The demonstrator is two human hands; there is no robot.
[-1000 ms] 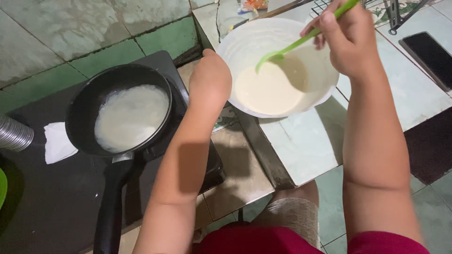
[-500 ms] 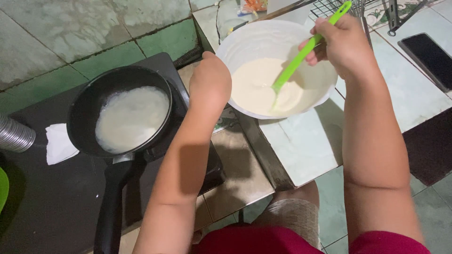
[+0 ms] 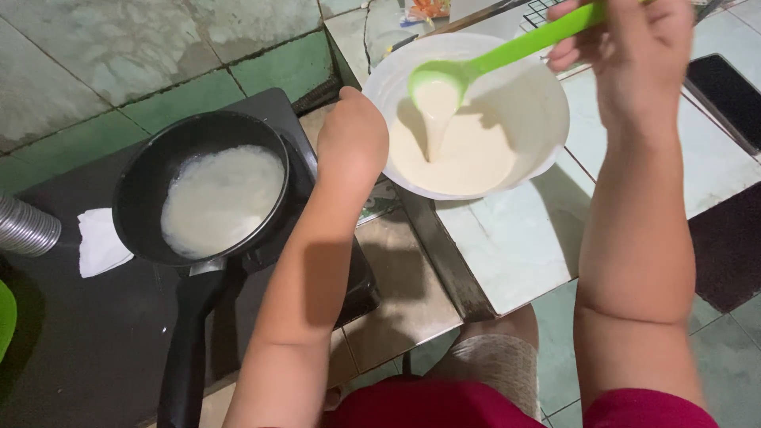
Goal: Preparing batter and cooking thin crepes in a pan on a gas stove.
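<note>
My left hand (image 3: 353, 139) grips the near-left rim of a white bowl (image 3: 539, 119), tilted toward me and holding pale batter (image 3: 460, 162). My right hand (image 3: 638, 47) holds a green ladle (image 3: 491, 59) by its handle above the bowl. Batter runs in a stream from the ladle's cup down into the bowl. To the left, a black frying pan (image 3: 139, 198) sits on a dark stove top (image 3: 71, 341) with a thin pale layer of batter (image 3: 222, 198) spread in it. Its long black handle (image 3: 186, 349) points toward me.
A folded white paper napkin (image 3: 99, 242) lies left of the pan. A ribbed metal cylinder (image 3: 24, 226) is at the far left edge. A dark flat phone (image 3: 729, 91) lies on the tiled counter at the right. Green and grey tiles surround the stove.
My right hand has lifted the ladle out of the batter, and batter now pours from it back into the bowl. My left hand has stayed on the bowl's rim.
</note>
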